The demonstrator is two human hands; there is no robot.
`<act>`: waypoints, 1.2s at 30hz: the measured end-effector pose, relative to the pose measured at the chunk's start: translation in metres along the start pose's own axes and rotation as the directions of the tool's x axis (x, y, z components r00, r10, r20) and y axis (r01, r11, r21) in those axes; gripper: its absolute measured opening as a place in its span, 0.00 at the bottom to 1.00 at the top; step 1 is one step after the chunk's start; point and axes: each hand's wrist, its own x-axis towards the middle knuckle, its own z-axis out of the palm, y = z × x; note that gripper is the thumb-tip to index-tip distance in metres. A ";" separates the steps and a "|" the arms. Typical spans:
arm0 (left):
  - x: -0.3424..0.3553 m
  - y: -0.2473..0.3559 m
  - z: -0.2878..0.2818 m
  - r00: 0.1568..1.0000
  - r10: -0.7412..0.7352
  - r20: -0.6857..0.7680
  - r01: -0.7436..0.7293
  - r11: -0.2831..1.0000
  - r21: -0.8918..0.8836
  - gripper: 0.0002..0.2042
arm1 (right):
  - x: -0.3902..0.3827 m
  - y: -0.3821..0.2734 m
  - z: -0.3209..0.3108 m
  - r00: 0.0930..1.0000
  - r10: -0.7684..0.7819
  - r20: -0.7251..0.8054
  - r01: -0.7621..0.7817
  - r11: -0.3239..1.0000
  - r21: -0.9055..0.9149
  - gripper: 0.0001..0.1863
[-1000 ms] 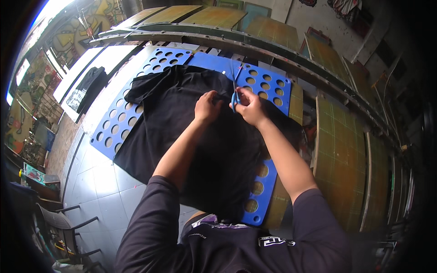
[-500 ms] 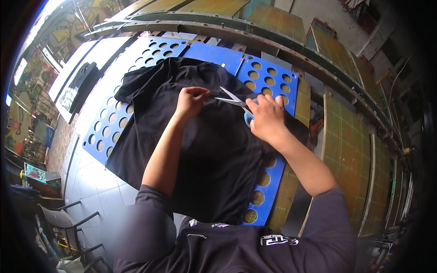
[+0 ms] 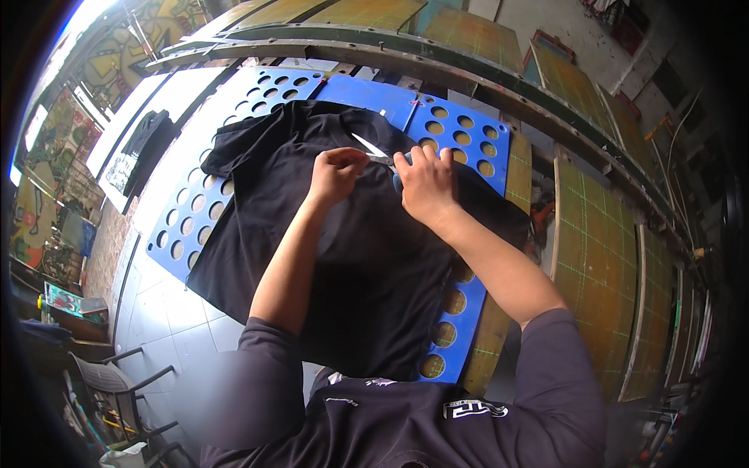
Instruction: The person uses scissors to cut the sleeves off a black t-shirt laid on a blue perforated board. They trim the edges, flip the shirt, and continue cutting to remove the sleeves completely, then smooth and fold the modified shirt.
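Observation:
A black T-shirt (image 3: 351,265) lies spread over a blue folding board (image 3: 367,91) with round holes. My left hand (image 3: 334,178) is above the upper part of the shirt, its fingertips pinched together; what they hold, if anything, is too small to make out. My right hand (image 3: 427,187) holds a pair of scissors (image 3: 381,160) with blue handles, mostly covered by the fingers. Their blades are apart and point left, close to the left fingertips. One blade sticks up above those fingertips.
A stack of folded black garments (image 3: 148,144) lies on a white surface at the left. Dark metal rails (image 3: 437,58) run behind the board. Greenish-brown panels (image 3: 597,273) stand along the right. A chair (image 3: 117,378) is on the tiled floor at lower left.
My right hand has moved left with the scissors, bringing the blades up to the left fingertips. The left hand has shifted slightly to the right and is still pinched.

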 end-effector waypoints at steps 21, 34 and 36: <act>0.002 -0.007 0.001 0.993 0.116 -0.014 -0.116 0.993 -0.006 0.07 | 0.007 -0.007 0.004 0.994 -0.018 -0.105 0.025 0.998 0.061 0.21; 0.001 -0.004 0.002 0.987 0.158 -0.016 -0.158 0.987 -0.020 0.06 | 0.011 -0.005 0.017 0.993 0.013 -0.118 -0.004 0.997 0.081 0.22; 0.001 -0.001 -0.001 0.992 0.112 -0.063 -0.118 0.989 -0.089 0.06 | 0.009 -0.002 0.018 0.996 0.061 -0.063 -0.051 0.989 0.141 0.23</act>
